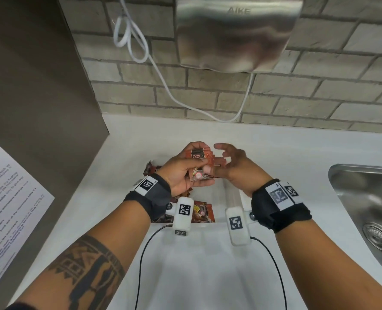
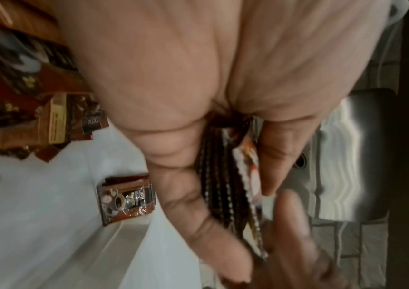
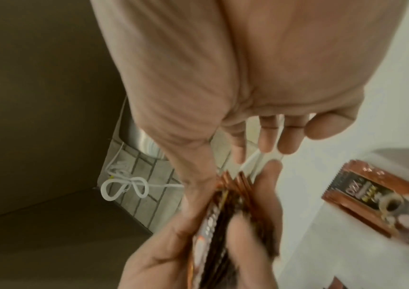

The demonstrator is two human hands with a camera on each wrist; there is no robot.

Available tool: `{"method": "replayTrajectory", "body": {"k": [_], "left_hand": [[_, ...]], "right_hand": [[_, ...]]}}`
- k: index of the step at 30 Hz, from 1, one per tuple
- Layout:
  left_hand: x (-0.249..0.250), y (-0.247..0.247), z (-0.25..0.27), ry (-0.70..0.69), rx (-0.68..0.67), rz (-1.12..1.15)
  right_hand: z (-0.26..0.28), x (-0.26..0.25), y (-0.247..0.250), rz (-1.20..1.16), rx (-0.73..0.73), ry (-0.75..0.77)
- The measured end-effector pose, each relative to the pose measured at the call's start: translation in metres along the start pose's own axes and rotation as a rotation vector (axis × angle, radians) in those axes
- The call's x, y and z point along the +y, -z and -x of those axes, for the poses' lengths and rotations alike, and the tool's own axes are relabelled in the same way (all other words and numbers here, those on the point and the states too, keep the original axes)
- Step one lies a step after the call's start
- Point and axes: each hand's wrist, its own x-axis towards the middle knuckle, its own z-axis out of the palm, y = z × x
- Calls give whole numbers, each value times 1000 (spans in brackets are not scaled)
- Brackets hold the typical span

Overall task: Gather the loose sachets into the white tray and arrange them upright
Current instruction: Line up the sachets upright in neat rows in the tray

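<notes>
You're mid-gather: left hand grips a sachet stack above the tray, right hand open beside it; next, square the stack and stand it in.

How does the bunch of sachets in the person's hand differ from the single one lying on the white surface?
The bunch of sachets is stacked on edge, raised, and gripped by the left hand; the single sachet lies flat, face up and untouched. The bunch shows mostly crimped edges; the single sachet shows its coffee-cup picture. Both have brown-orange wrappers.
</notes>
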Motion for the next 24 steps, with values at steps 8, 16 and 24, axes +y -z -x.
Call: {"method": "replayTrajectory", "body": {"k": [8,16,24], "left_hand": [[1,4,6,2,31,-181],[2,10,7,-1,-47,-195],[3,10,-3,-50,50,-340]], "right_hand": [[-13,-20,9,43,4,96],[-18,-16,13,0,-47,93],[-26,-20,23,168,-33,176]]}}
